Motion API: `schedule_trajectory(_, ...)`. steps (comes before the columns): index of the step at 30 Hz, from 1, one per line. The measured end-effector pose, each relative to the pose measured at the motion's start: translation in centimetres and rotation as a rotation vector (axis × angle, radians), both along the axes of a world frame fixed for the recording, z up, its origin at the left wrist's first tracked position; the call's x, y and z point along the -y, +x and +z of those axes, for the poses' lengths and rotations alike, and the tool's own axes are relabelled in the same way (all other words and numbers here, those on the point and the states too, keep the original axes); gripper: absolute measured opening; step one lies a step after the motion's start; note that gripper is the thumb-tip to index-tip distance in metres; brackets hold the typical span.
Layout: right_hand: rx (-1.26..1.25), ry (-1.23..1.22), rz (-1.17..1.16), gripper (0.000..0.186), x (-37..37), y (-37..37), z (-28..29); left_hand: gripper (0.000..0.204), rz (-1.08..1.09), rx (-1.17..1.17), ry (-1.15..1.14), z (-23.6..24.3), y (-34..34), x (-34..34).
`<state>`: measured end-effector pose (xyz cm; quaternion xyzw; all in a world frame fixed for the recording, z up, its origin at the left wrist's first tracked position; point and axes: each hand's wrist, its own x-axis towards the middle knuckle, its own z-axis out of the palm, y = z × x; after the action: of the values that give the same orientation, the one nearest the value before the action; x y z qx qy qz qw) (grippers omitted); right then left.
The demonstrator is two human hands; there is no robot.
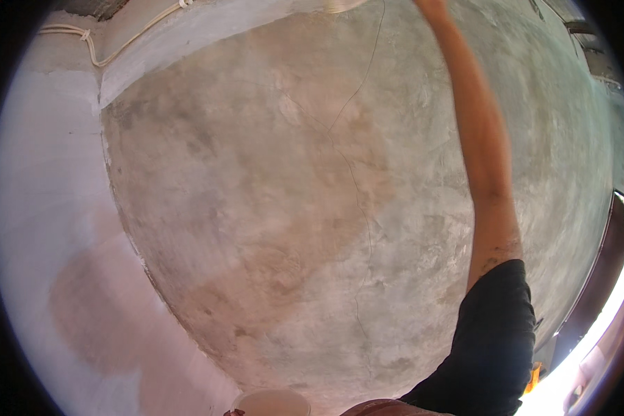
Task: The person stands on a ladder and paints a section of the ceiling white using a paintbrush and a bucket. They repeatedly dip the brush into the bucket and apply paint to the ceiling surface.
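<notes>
My right arm, in a dark short sleeve, is raised high against the mottled grey plaster wall [270, 194]. My right hand [428, 5] is cut off at the top edge, its fingers out of sight. A pale, blurred object [343, 5], perhaps bristles, shows left of it along the upper white band. At the bottom edge, fingertips of my left hand [234, 412] grip the rim of a pale round container [274, 402], mostly cropped.
A white side wall [41, 173] meets the cracked plaster at the left. Pale cables [90, 41] run along the upper left. A dark-framed bright opening [596, 263] is at the far right, with a small orange object [534, 376] low beside it.
</notes>
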<state>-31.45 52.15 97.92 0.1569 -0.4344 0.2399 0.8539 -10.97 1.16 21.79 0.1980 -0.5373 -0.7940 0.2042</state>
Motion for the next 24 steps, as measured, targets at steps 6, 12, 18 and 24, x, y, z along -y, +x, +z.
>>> schedule_trajectory(6,-0.054,-0.169,-0.404,0.020,-1.9,5.0,0.6,0.042,0.135,-0.036,-0.328,2.8,-0.5,-3.5)
schedule_trajectory(12,-0.199,0.240,-0.364,0.013,9.4,-0.8,3.9,0.039,0.207,-0.084,-0.679,3.2,-3.0,-4.7)
schedule_trajectory(18,-0.221,0.389,0.030,0.012,24.6,0.8,-1.3,0.037,0.425,-0.095,-1.212,2.0,2.1,-4.6)
schedule_trajectory(24,-0.317,0.291,0.229,0.020,26.3,2.7,-0.9,0.034,0.400,-0.086,-1.113,4.6,-0.6,-9.1)
